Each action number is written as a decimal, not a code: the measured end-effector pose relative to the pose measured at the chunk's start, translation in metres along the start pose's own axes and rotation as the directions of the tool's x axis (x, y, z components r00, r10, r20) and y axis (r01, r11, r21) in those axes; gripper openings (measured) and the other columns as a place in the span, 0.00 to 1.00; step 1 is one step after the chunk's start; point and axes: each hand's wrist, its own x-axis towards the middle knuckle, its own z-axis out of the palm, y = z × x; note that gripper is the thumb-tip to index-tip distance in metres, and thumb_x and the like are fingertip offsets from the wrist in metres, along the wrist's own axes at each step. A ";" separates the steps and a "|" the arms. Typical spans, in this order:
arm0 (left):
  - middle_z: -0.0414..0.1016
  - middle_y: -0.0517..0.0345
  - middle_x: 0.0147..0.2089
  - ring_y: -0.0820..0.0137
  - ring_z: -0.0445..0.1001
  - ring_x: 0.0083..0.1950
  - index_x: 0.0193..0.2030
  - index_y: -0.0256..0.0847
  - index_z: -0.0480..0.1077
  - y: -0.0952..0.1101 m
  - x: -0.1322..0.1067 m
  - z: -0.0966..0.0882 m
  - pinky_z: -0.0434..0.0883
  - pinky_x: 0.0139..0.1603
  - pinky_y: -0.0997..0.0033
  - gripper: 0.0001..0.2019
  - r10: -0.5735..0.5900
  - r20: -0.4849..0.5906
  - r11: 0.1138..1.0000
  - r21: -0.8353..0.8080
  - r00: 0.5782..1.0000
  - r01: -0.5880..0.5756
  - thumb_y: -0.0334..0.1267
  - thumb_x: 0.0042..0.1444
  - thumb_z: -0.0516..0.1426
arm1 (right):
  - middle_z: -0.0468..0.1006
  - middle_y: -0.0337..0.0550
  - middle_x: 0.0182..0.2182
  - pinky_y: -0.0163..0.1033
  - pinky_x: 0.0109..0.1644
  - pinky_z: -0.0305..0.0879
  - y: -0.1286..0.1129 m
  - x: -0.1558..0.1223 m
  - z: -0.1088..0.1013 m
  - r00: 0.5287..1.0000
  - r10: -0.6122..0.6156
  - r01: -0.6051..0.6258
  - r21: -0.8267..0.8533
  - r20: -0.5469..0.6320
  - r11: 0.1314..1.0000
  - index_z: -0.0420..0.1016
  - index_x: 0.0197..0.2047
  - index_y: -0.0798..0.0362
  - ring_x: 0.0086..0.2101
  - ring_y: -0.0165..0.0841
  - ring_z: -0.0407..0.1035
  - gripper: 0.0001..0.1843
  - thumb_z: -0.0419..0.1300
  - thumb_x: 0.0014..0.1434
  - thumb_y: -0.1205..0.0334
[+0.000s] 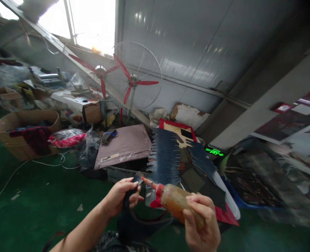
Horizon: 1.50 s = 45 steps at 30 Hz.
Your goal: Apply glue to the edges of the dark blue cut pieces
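My right hand is wrapped round a squeeze bottle of yellowish-brown contents, probably glue, with a red cap and a long stained nozzle. The bottle tilts left, its tip at the end of a dark leather-like strip. Pinched between the fingers of my left hand is that strip's upper end; the rest curves down over my lap. Whether the nozzle touches the strip or hangs just off it, I cannot tell. Just beyond the hands lies a dark blue piece with a fringed, notched edge.
A second notched dark piece lies to the right, near a lit green exit sign. A flat mauve package bears a small dark object. Two caged fans with red blades stand behind. At left are a cardboard box and a cable.
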 end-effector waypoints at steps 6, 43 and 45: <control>0.56 0.69 0.14 0.79 0.55 0.16 0.28 0.37 0.64 -0.004 0.012 0.006 0.67 0.33 0.71 0.17 -0.052 0.067 0.993 0.105 0.996 0.045 0.49 0.48 0.62 | 0.71 0.46 0.37 0.41 0.40 0.71 0.012 -0.012 -0.004 0.988 0.133 -0.144 -0.161 -0.074 0.977 0.70 0.42 0.53 0.39 0.34 0.69 0.06 0.60 0.60 0.66; 0.72 0.63 0.29 0.74 0.70 0.29 0.46 0.38 0.67 -0.089 0.103 0.153 0.58 0.65 0.58 0.15 0.477 0.776 -0.618 0.630 0.412 -0.471 0.22 0.60 0.45 | 0.72 0.44 0.39 0.39 0.46 0.64 0.141 -0.070 -0.174 0.631 0.768 -0.692 0.371 -0.106 0.620 0.72 0.35 0.51 0.41 0.35 0.67 0.10 0.61 0.59 0.53; 0.73 0.62 0.30 0.74 0.70 0.29 0.47 0.38 0.67 -0.094 0.108 0.160 0.58 0.65 0.57 0.15 0.470 0.783 -0.626 0.621 0.407 -0.473 0.22 0.59 0.45 | 0.73 0.43 0.37 0.39 0.46 0.64 0.143 -0.072 -0.182 0.634 0.771 -0.709 0.355 -0.056 0.609 0.72 0.34 0.51 0.40 0.35 0.68 0.10 0.62 0.58 0.53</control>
